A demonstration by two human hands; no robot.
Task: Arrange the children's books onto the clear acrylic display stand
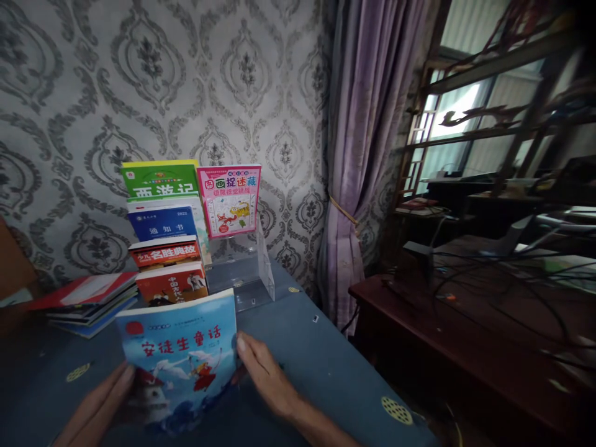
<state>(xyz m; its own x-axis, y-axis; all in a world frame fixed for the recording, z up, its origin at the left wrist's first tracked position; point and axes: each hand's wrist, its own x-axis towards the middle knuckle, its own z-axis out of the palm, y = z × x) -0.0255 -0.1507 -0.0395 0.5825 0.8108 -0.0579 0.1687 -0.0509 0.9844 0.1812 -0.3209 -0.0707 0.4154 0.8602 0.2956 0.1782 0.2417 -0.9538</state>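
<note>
A light-blue children's book (pixel 181 354) with red title characters is held upright, its cover facing me. My left hand (pixel 105 397) grips its lower left side, and my right hand (pixel 263 366) grips the right edge; the fingers behind it are hidden. Just beyond stands a clear tiered book rack (pixel 265 267). In its left column are a green book (pixel 162 177), a blue booklet (pixel 162 223), a red-and-white book (pixel 167 254) and a brown-red book (pixel 172 285). A pink book (pixel 230 205) leans at the top of the right column.
A stack of books and folders (pixel 93 298) lies left of the rack on the blue-grey table covering (pixel 316 372). Patterned wallpaper and a purple curtain (pixel 354 155) stand behind. At right, a dark red desk (pixel 419 335) carries tangled cables.
</note>
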